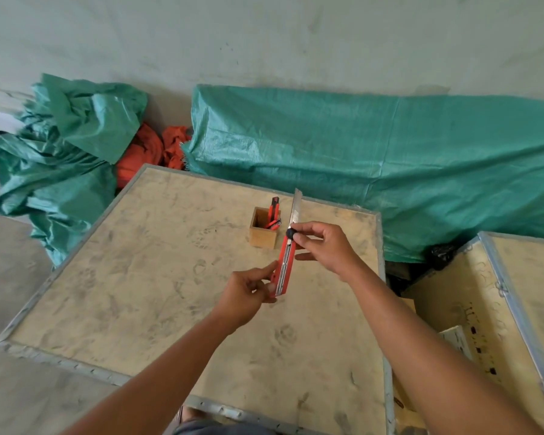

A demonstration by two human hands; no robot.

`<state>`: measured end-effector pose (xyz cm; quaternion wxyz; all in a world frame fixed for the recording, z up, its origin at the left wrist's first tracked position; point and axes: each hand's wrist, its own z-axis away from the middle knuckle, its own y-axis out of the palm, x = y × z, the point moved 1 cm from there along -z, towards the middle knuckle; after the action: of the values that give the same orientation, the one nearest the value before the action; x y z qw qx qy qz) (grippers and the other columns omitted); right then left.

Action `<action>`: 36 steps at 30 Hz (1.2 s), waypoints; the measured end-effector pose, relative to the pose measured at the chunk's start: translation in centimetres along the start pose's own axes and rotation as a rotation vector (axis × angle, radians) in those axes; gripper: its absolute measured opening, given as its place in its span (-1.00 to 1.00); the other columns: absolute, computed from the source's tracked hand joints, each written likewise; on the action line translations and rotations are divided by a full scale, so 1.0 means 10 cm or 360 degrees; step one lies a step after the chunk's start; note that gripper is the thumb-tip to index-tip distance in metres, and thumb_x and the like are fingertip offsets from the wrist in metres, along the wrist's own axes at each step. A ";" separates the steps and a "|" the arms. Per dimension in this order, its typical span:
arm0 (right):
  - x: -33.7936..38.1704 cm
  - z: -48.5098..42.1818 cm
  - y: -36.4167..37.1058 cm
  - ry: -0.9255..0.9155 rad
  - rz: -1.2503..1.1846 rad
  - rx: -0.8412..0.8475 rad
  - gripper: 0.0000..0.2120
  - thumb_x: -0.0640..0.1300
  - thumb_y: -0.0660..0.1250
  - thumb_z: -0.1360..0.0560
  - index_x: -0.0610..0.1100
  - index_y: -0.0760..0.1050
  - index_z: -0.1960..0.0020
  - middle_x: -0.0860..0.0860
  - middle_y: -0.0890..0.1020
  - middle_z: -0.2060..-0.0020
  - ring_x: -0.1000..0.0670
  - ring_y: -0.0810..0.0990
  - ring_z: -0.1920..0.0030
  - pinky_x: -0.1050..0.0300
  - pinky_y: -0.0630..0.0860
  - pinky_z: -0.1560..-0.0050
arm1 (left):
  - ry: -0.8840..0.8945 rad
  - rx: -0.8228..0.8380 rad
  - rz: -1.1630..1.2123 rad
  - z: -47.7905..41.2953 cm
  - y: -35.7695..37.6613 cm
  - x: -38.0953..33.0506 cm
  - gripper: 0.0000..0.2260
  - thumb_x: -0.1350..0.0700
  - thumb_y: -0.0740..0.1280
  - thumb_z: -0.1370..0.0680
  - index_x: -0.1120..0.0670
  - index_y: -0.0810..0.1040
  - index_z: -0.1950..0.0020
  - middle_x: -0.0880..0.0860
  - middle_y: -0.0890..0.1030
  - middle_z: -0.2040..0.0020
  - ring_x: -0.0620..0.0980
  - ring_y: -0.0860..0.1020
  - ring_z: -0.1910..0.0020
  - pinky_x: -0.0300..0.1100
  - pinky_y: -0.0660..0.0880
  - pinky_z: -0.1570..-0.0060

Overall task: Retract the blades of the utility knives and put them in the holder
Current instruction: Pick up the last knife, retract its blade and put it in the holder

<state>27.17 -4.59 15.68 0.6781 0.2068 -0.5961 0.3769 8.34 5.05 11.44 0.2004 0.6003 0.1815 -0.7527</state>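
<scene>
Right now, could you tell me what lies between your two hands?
Head view: only the red utility knife spans left hand to right hand.

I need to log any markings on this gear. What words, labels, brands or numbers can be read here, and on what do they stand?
None can be read.
Second crate, on the right: a row of dark stencilled marks, too small and blurred to read.
White label beside those marks: blurred, unreadable.
Utility knife held in both hands: no print legible.
Wooden holder: no text visible.
</scene>
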 end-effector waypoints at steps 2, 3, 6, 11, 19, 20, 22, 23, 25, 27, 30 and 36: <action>0.09 -0.01 0.00 -0.0041 0.0007 0.0051 -0.79 -0.30 0.43 -0.55 -0.11 0.68 -0.14 -0.05 0.73 -0.07 0.02 0.77 0.04 0.06 0.74 0.13 | 0.0005 0.0008 0.0055 -0.02 -0.04 -0.09 -0.63 0.33 0.36 -0.55 0.05 0.56 -0.32 0.03 0.68 0.01 0.11 0.63 0.06 -0.08 0.66 0.04; 0.13 -0.01 0.00 -0.0061 0.0024 0.0082 -0.79 -0.31 0.43 -0.55 -0.09 0.69 -0.12 -0.05 0.73 -0.07 0.02 0.77 0.02 0.06 0.74 0.13 | 0.0006 0.0011 0.0082 -0.03 -0.06 -0.14 -0.63 0.33 0.36 -0.55 0.06 0.56 -0.32 0.04 0.69 0.00 0.07 0.65 0.04 -0.08 0.65 0.04; 0.24 0.00 0.03 -0.0095 0.0106 0.0184 -0.78 -0.32 0.44 -0.54 -0.05 0.70 -0.08 -0.06 0.74 -0.05 0.00 0.77 -0.01 0.07 0.73 0.13 | 0.0023 -0.0001 0.0187 -0.06 -0.10 -0.28 -0.64 0.36 0.33 -0.56 0.10 0.56 -0.32 0.04 0.71 -0.06 -0.02 0.66 0.02 -0.12 0.65 0.04; 0.39 0.04 0.04 -0.0136 0.0139 0.0247 -0.76 -0.31 0.46 -0.52 0.00 0.72 -0.06 0.00 0.75 -0.01 -0.01 0.77 -0.01 0.02 0.74 0.10 | 0.0063 0.0006 0.0304 -0.10 -0.13 -0.45 -0.64 0.37 0.31 -0.57 0.04 0.56 -0.28 -0.05 0.74 -0.01 -0.08 0.68 0.03 -0.12 0.65 0.03; 0.48 0.12 0.02 -0.0173 0.0328 0.0385 -0.78 -0.33 0.52 -0.46 -0.12 0.73 -0.07 -0.05 0.76 0.00 -0.02 0.77 0.00 -0.02 0.72 -0.01 | 0.0094 -0.0051 0.0393 -0.13 -0.09 -0.59 -0.67 0.38 0.29 -0.57 0.02 0.63 -0.19 -0.04 0.75 0.03 -0.09 0.70 0.05 -0.14 0.65 0.05; 0.49 0.14 0.02 -0.0187 0.0345 0.0396 -0.77 -0.34 0.52 -0.46 -0.18 0.72 -0.10 -0.07 0.76 -0.02 0.00 0.76 0.02 0.02 0.72 0.00 | 0.0101 -0.0052 0.0405 -0.12 -0.08 -0.61 -0.67 0.38 0.29 -0.57 0.03 0.62 -0.20 -0.04 0.75 0.04 -0.10 0.70 0.06 -0.14 0.66 0.04; 0.50 0.17 0.04 -0.0216 0.0363 0.0385 -0.74 -0.35 0.51 -0.47 -0.22 0.70 -0.14 -0.10 0.75 -0.04 0.02 0.76 0.04 0.07 0.71 0.02 | 0.0108 -0.0053 0.0411 -0.10 -0.08 -0.63 -0.67 0.38 0.29 -0.57 0.06 0.60 -0.23 -0.05 0.75 0.04 -0.09 0.71 0.06 -0.15 0.66 0.05; 0.51 0.19 0.04 -0.0228 0.0375 0.0377 -0.72 -0.35 0.50 -0.48 -0.21 0.69 -0.17 -0.11 0.75 -0.04 0.02 0.76 0.04 0.09 0.71 0.03 | 0.0110 -0.0056 0.0406 -0.09 -0.08 -0.64 -0.68 0.38 0.29 -0.57 0.07 0.59 -0.24 -0.05 0.75 0.03 -0.08 0.71 0.05 -0.16 0.66 0.06; 0.53 0.24 0.06 -0.0244 0.0393 0.0369 -0.68 -0.35 0.48 -0.50 -0.15 0.67 -0.22 -0.07 0.75 -0.05 -0.01 0.77 0.01 0.12 0.71 0.03 | 0.0113 -0.0052 0.0404 -0.06 -0.08 -0.65 -0.69 0.37 0.30 -0.57 0.06 0.61 -0.22 -0.04 0.75 0.01 -0.06 0.71 0.02 -0.17 0.65 0.08; 0.52 0.28 0.07 -0.0263 0.0412 0.0354 -0.70 -0.34 0.47 -0.51 -0.14 0.68 -0.21 -0.02 0.75 0.00 -0.02 0.77 0.00 0.11 0.72 0.02 | 0.0111 -0.0051 0.0416 -0.03 -0.08 -0.65 -0.69 0.36 0.30 -0.57 0.03 0.63 -0.19 -0.04 0.75 0.02 -0.06 0.71 0.03 -0.17 0.65 0.08; 0.50 0.32 0.10 -0.0280 0.0459 0.0237 -0.80 -0.26 0.55 -0.46 -0.12 0.70 -0.07 -0.05 0.77 0.06 -0.03 0.77 0.05 -0.01 0.73 0.00 | 0.0102 -0.0048 0.0420 0.01 -0.07 -0.65 -0.69 0.35 0.31 -0.57 0.04 0.61 -0.22 -0.03 0.75 0.03 -0.07 0.71 0.04 -0.17 0.65 0.07; 0.45 0.39 0.13 -0.0371 0.0459 0.0174 -0.69 -0.17 0.60 -0.41 -0.01 0.66 -0.13 0.05 0.73 -0.02 0.02 0.75 0.03 -0.02 0.73 -0.01 | 0.0094 -0.0045 0.0435 0.05 -0.05 -0.65 -0.69 0.33 0.32 -0.57 -0.02 0.63 -0.17 -0.04 0.75 0.06 -0.12 0.69 0.09 -0.24 0.63 0.14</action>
<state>23.68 -5.39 20.63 0.5313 0.1979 -0.6727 0.4755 8.98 5.79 17.89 0.3039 0.6384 0.1144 -0.6979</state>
